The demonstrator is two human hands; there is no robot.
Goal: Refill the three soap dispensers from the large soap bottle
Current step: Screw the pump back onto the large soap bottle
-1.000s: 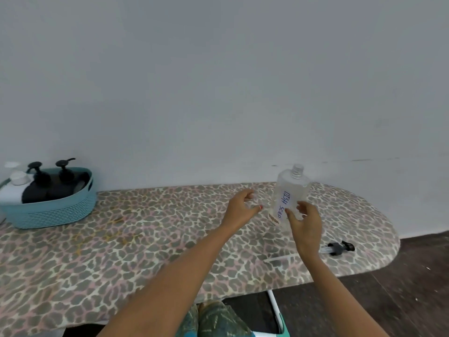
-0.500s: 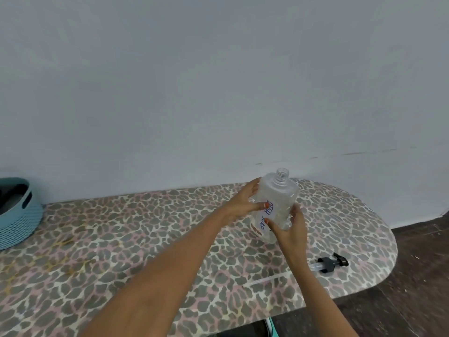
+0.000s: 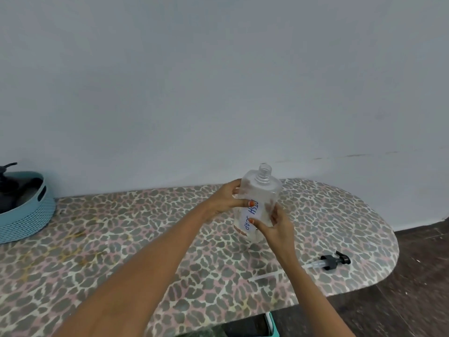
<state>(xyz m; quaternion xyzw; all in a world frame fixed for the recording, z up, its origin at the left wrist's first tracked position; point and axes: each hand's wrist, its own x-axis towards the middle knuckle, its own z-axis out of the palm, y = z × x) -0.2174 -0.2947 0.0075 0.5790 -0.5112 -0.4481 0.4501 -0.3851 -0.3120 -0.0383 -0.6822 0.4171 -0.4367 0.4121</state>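
Observation:
A clear dispenser bottle (image 3: 263,188) with a "DISH SOAP" label and an open threaded neck is held slightly tilted over the leopard-print board (image 3: 121,239). My left hand (image 3: 228,198) grips its upper left side. Its lower right side is held by my right hand (image 3: 274,227). The bottle's black pump head with its tube (image 3: 328,261) lies on the board to the right. A black pump dispenser (image 3: 7,181) stands in the teal basket (image 3: 29,215) at the far left, partly cut off by the frame.
The board's rounded right end (image 3: 388,239) drops off to a dark wooden floor (image 3: 422,276). A plain pale wall (image 3: 218,81) runs close behind the board. A teal object (image 3: 272,324) shows under the board's front edge.
My left hand has come onto the bottle, so both hands now hold it. The bottle moved slightly nearer. The view swung right, then a little back left, bringing the basket's dispenser back in.

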